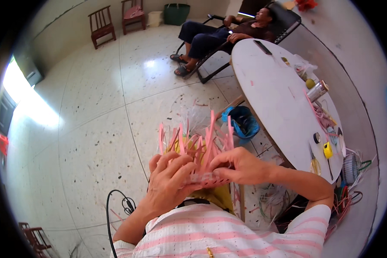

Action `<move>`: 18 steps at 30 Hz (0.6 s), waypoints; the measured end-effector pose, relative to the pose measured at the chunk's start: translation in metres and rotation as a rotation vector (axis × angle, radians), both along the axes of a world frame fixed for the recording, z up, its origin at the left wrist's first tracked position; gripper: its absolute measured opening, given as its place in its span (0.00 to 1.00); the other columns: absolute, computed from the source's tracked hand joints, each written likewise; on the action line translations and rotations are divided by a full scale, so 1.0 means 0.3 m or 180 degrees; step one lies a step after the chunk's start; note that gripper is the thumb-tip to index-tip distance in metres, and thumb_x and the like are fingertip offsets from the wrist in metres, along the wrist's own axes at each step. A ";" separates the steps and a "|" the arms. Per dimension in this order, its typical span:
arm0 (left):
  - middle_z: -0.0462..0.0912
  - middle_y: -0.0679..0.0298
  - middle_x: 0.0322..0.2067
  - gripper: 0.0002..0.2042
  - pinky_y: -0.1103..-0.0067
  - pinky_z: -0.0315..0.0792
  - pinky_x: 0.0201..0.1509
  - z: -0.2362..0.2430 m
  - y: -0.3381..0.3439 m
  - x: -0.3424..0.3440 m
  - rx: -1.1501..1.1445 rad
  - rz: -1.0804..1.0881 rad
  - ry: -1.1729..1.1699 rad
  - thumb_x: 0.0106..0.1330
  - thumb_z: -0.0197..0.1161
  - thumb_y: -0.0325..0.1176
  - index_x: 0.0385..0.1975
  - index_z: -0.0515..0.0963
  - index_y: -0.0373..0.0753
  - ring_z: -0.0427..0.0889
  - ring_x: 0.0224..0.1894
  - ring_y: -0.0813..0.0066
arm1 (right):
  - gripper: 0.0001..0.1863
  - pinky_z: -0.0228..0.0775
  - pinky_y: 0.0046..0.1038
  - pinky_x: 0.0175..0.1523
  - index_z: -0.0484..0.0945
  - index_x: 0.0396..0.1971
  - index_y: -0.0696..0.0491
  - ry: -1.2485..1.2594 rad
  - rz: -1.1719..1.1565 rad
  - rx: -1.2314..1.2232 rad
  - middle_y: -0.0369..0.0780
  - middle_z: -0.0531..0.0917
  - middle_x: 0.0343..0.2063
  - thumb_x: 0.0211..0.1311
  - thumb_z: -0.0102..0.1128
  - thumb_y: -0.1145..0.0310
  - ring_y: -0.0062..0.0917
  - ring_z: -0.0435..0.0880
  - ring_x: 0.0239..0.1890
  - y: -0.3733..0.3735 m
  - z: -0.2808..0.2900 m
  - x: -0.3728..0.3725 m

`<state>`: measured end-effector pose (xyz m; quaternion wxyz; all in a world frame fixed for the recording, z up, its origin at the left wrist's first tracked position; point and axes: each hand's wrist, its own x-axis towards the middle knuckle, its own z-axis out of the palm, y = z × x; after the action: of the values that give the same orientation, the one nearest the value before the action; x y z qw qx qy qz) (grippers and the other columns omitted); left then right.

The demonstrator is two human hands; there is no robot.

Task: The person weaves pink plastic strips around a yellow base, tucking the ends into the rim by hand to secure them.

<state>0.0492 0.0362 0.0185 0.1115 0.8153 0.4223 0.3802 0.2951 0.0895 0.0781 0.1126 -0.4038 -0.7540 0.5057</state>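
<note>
Head view | pink-and-translucent woven plastic-strip piece (206,182): between hands | left hand (171,175): curled around left side | right hand (233,167): narrow pinch, right side | step: apparently weaving | next: likely calls for steady left hold, strip tucking

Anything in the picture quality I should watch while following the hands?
Head view: glare washes the floor white at far left, with a smaller bright spot below the sandals' level, left of them; head view: fisheye bends floor seams near the rim, with black corners; head view: the pink strips show clearly, but fine weave detail between the left hand and right hand looks soft.
</note>
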 end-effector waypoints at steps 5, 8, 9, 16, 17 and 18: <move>0.82 0.68 0.43 0.18 0.60 0.58 0.63 0.029 0.004 0.037 0.0409 -0.0452 0.0514 0.56 0.75 0.42 0.45 0.83 0.46 0.75 0.54 0.65 | 0.10 0.76 0.20 0.41 0.84 0.45 0.61 0.0050 -0.0079 -0.0023 0.36 0.87 0.32 0.65 0.61 0.79 0.13 0.82 0.35 -0.036 0.004 0.000; 0.81 0.69 0.36 0.17 0.60 0.58 0.63 0.008 0.011 0.039 0.0382 -0.0471 0.0397 0.55 0.75 0.41 0.43 0.83 0.44 0.77 0.49 0.66 | 0.10 0.75 0.21 0.38 0.84 0.45 0.61 -0.0058 -0.0083 0.0081 0.36 0.86 0.31 0.64 0.61 0.78 0.13 0.82 0.33 -0.042 0.010 0.003; 0.81 0.69 0.35 0.16 0.61 0.58 0.62 0.004 0.011 0.039 0.0357 -0.0452 0.0338 0.55 0.75 0.41 0.42 0.83 0.44 0.78 0.47 0.66 | 0.10 0.75 0.21 0.37 0.84 0.44 0.61 -0.0083 -0.0065 0.0111 0.36 0.86 0.30 0.64 0.61 0.78 0.14 0.81 0.32 -0.042 0.010 0.004; 0.79 0.69 0.31 0.16 0.62 0.59 0.59 -0.001 0.008 0.043 0.0199 -0.0430 0.0166 0.54 0.75 0.40 0.41 0.83 0.44 0.77 0.43 0.66 | 0.11 0.77 0.30 0.43 0.85 0.38 0.61 -0.0164 0.0023 0.0163 0.45 0.87 0.30 0.56 0.59 0.76 0.28 0.86 0.35 -0.032 0.021 0.001; 0.78 0.69 0.31 0.16 0.62 0.59 0.59 -0.001 0.010 0.046 0.0186 -0.0429 0.0149 0.54 0.75 0.39 0.40 0.83 0.44 0.77 0.43 0.66 | 0.11 0.77 0.30 0.43 0.85 0.38 0.61 -0.0161 0.0020 0.0160 0.45 0.87 0.30 0.56 0.59 0.76 0.28 0.86 0.35 -0.028 0.025 0.004; 0.78 0.69 0.30 0.16 0.62 0.59 0.59 -0.002 0.011 0.048 0.0173 -0.0430 0.0132 0.53 0.75 0.39 0.40 0.83 0.45 0.77 0.43 0.66 | 0.11 0.77 0.31 0.43 0.84 0.38 0.61 -0.0212 0.0101 0.0208 0.45 0.87 0.30 0.56 0.59 0.76 0.29 0.86 0.35 -0.022 0.034 0.007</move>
<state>0.0636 0.0396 0.0180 0.1059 0.8524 0.3581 0.3661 0.2971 0.0829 0.0882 0.0926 -0.4045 -0.7797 0.4689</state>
